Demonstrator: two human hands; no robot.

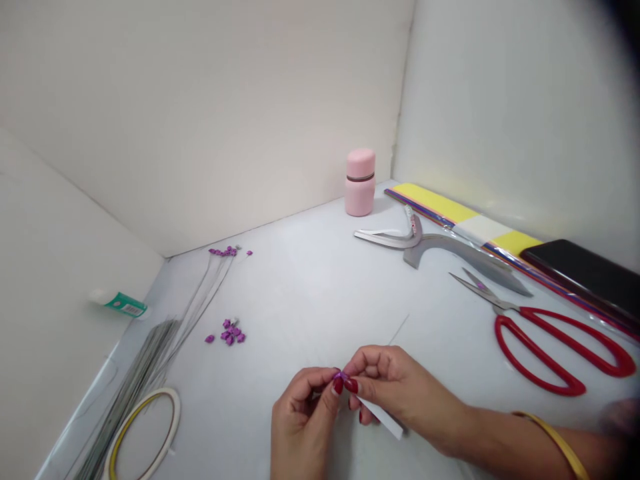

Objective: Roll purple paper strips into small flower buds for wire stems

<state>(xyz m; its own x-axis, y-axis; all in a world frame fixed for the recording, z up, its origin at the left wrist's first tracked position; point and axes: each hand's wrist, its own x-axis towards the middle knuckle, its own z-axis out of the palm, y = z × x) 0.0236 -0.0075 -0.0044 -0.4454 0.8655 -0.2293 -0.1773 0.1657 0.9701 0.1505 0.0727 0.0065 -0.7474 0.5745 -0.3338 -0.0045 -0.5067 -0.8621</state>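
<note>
My left hand [300, 420] and my right hand [400, 390] meet low in the middle of the view, fingertips pinched together on a tiny purple bead-like piece [340, 376]. A thin wire [399, 329] runs up and away from the pinch. A white paper strip [383, 417] sticks out beneath my right hand's fingers. A small heap of purple pieces [231, 332] lies on the white table to the left. More purple pieces [225, 251] sit at the ends of thin wires further back.
Red-handled scissors [550, 340] lie at the right, with grey pliers-like tools [440, 243], coloured paper sheets [450, 207] and a black phone [585, 273] behind. A pink jar [360, 182] stands at the back wall. A wire bundle [145, 360], a tape roll [145, 427] and a glue tube [120, 303] lie left.
</note>
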